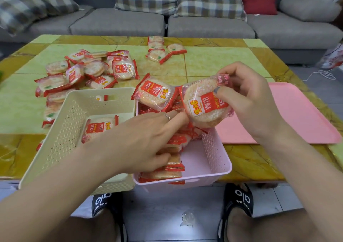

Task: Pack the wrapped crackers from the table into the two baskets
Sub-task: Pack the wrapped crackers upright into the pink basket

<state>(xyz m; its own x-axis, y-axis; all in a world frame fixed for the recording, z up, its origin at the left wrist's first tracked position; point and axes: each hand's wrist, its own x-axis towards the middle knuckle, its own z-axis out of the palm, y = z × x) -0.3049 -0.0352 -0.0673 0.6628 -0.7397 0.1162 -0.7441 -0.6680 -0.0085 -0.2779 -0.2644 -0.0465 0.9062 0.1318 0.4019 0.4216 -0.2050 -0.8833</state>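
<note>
- The held cracker packet (205, 102) is clear film with red crimped ends and a red label bearing yellow and white Chinese characters, among them 雪饼 and 米饼, with a partly hidden number beginning 15; a second packet (155, 95) leaning on the pink basket's far rim shows the same label upside down, its number reading 151g
- The black slides (239, 201) on the floor carry white "alo" lettering
- The right hand (248, 100) pinches the held cracker packet by its upper right edge, thumb on the front and fingers curled behind; the packet hangs upright above the far end of the pink basket (213, 160)
- The left hand (148, 139) reaches into the pink basket, fingers fairly straight and pressing on the stacked packets (172, 158) there; its fingertip touches the lower edge of the held packet; a thin ring sits on one finger
- The pink basket is perforated plastic, rectangular, with packets standing on edge along its left side; the cream basket (74, 111) just beside it is of like make and holds one packet (100, 127) lying flat
- Loose packets (83, 72) lie heaped on the glossy green-and-yellow tiled table (204, 61) beyond the cream basket; a smaller cluster (160, 50) sits near the far edge; the crackers are round, pale and bumpy
- A flat pink tray (300, 111) lies to the right
</note>
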